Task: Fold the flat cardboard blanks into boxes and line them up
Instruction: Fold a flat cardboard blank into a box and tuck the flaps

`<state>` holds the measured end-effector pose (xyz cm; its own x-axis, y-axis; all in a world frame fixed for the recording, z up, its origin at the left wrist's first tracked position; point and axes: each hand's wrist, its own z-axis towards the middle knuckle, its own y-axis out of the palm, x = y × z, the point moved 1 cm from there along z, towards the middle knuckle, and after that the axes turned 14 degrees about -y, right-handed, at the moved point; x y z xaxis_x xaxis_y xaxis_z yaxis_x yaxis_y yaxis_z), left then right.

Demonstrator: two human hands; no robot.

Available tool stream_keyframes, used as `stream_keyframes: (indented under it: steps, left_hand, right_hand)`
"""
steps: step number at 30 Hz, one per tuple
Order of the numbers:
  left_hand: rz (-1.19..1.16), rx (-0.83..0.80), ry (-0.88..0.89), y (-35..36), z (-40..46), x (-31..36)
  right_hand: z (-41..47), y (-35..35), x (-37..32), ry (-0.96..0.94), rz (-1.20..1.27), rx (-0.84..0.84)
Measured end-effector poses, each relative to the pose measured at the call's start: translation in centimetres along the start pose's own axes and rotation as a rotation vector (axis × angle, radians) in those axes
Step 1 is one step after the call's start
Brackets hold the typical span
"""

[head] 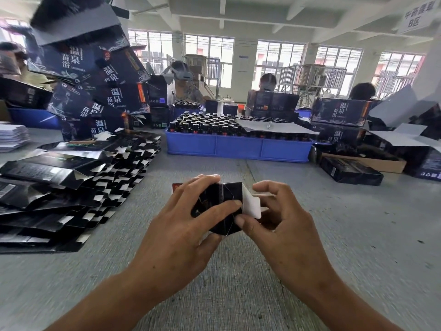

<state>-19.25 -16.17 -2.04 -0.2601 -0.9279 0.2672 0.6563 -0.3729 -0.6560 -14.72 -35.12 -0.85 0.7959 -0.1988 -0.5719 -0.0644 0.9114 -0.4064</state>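
Black card box (222, 209), half-formed, near centre above table (238, 283); left hand (186, 225) curled round body, right hand (281, 218) pinching white flap (250, 206). Light, stiff, creasable: best held by panels. Blanks (71, 182) stacked left.

Two bare forearms, left hand (181, 225) and right hand (281, 225) ungloved, ringless.
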Motion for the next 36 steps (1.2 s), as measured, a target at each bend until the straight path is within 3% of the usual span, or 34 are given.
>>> stream_keyframes:
  steps: [11, 19, 36]
  left_hand:
    - [-0.091, 0.040, -0.145, -0.5, -0.1, 0.7]
    - [-0.083, 0.006, -0.128, -0.1, -0.3, 1.1]
    - [-0.090, -0.003, -0.091, -0.1, -0.2, 1.7]
  right_hand:
    - [0.0, -0.2, -1.0, -0.033, 0.048, -0.043]
    - [0.3, -0.3, -0.4, 0.066, 0.104, -0.025]
    - [0.3, -0.3, -0.8, 0.068, 0.031, 0.045]
